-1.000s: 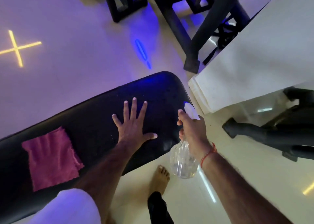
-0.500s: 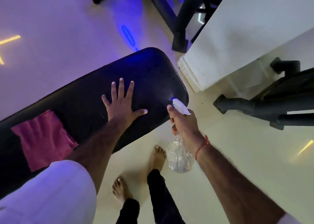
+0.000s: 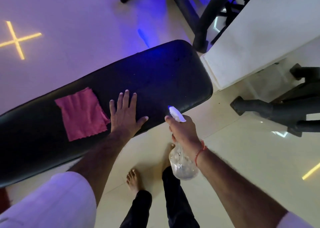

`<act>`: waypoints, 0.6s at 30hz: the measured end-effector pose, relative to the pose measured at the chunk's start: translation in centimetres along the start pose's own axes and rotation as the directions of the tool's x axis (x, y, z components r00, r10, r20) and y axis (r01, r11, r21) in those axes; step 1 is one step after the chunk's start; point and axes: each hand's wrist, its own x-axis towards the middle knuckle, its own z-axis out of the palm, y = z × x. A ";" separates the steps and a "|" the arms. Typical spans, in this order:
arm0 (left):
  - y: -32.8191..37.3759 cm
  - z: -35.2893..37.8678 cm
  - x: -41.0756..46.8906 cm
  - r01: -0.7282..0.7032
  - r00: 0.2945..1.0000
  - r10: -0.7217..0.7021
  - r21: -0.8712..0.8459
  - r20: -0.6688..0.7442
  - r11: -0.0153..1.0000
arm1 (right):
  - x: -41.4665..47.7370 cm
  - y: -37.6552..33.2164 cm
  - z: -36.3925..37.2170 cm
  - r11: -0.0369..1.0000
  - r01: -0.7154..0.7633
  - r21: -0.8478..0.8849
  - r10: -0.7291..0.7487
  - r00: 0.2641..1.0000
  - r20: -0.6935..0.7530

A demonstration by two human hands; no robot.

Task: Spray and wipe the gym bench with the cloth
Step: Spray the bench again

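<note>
The black padded gym bench (image 3: 161,75) runs diagonally from lower left to upper right. A pink cloth (image 3: 82,113) lies flat on its middle. My left hand (image 3: 125,115) rests flat on the pad with fingers spread, just right of the cloth and touching its edge. My right hand (image 3: 183,132) grips a clear spray bottle (image 3: 181,165) by its neck, off the bench's near edge. The bottle's white nozzle (image 3: 175,114) points at the pad's right end. Fine droplets speckle the pad near that end.
A white pillar (image 3: 259,37) stands close to the bench's right end. Black machine frames stand behind (image 3: 200,28) and at the right (image 3: 277,110). My bare feet (image 3: 134,180) are on the pale tiled floor below the bench. Yellow light lines (image 3: 16,40) reflect on the floor.
My left hand has slid left along the pad toward the cloth, now beside it. My right hand keeps the bottle aimed at the bench's end. The view has shifted.
</note>
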 end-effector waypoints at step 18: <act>-6.1 -0.4 -4.0 0.181 0.983 -0.179 -0.147 0.028 0.972 | 0.3 -4.2 6.5 0.974 0.061 -0.219 -0.036 0.992 0.118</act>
